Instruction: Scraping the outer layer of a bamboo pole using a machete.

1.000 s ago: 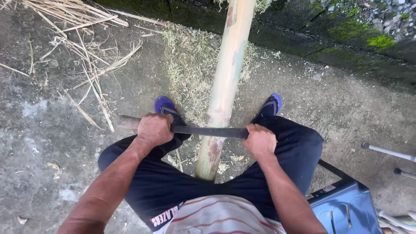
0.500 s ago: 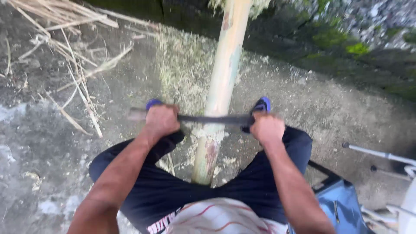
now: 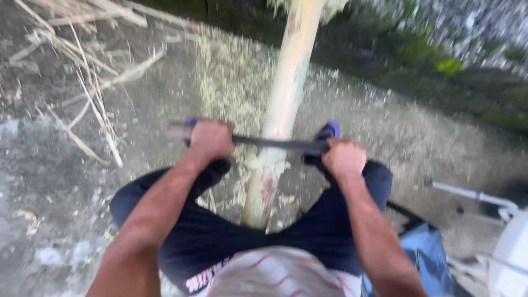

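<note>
The left hand is fisted around one end of a long dark blade, with the pale tip of that tool sticking out past the knuckles toward 9 o'clock. The right hand is clenched on the opposite end, so the two fists sit well apart with the blade spanning between them. The blade lies crosswise on a pale yellow-green bamboo pole, touching its upper surface roughly at mid-frame.

The pole runs from between the person's knees at 6 o'clock up toward 12 o'clock, where its far end leaves the frame. Its lower stretch, just under the blade, looks scraped and whitish with a reddish-brown patch. The person sits astride it in dark trousers and a striped shirt whose hem carries a small patch of light lettering at about 7 o'clock. A blue shoe shows just right of the pole, near the right fist.

Fine pale shavings cover the concrete ground at 11 o'clock. Dry split strips lie scattered at 10 o'clock. A blue box-like container stands at 4 o'clock beside the right forearm, and a white tube lies at 3 o'clock. Mossy green growth lines the wall at 1 o'clock. The view is blurred.
</note>
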